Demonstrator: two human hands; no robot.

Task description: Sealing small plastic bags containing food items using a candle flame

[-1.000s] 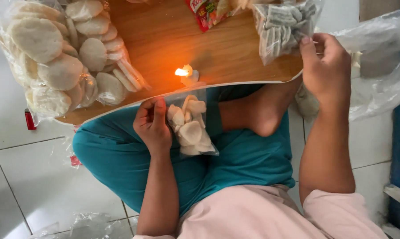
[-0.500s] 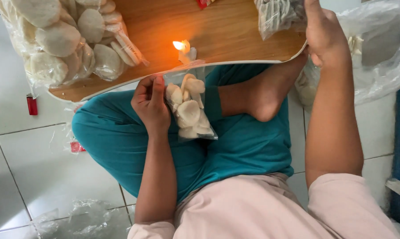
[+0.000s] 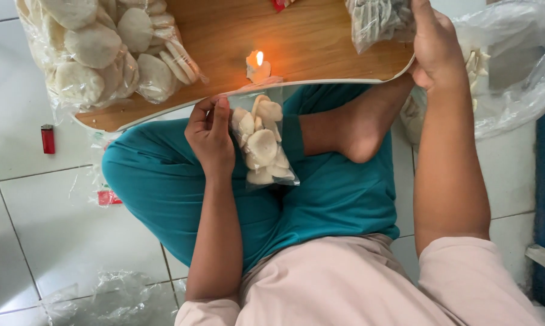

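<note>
Left hand (image 3: pixel 209 136) pinches the top of a small clear plastic bag of pale round crackers (image 3: pixel 261 145), mouth up beside the lit candle stub (image 3: pixel 258 66) on the wooden table (image 3: pixel 309 42), so the flame reaches the open edge. Right hand (image 3: pixel 436 45) grips a larger clear cracker bag (image 3: pixel 378 21) at the table edge.

Item count, head view: one wooden bench (image 3: pixel 309 36); one lit candle (image 3: pixel 258 66); one red lighter (image 3: pixel 47 139) on the floor. Clear bags of white crackers: three in total, namely one small bag (image 3: pixel 261 145), one large bag (image 3: pixel 103 48) and one partly visible bag (image 3: pixel 378 18). Hands: two, the left hand (image 3: pixel 209 136) and the right hand (image 3: pixel 435 45).
</note>
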